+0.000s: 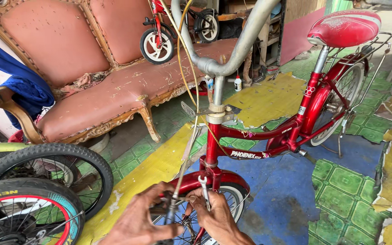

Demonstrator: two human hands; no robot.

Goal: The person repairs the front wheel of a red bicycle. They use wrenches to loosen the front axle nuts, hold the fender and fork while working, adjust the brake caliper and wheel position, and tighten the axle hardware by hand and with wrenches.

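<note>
1. Low in the view, at the front wheel (232,199) of a red bicycle (259,140), both hands work close together, almost touching.
2. Left hand (144,218) is closed around a thin cable end and the front brake part (173,204) just beside the wheel.
3. Right hand (216,218) is clamped on a small silver spanner (204,190), whose open end points up toward the red front mudguard (214,179).
4. A yellowish brake cable (188,77) runs from the hands up past the fork to the grey handlebar (232,54).
5. Behind the frame stands the red saddle (345,27) with a rear rack (379,50).
6. At the left stand two other bicycle wheels (37,190), one with a teal and red rim.
7. A worn pink sofa (96,77) with a carved frame carries a small red children's bicycle (157,41); blue cloth (19,81) hangs over its armrest.
8. The floor (341,199) shows torn green, yellow and blue covering.
</note>
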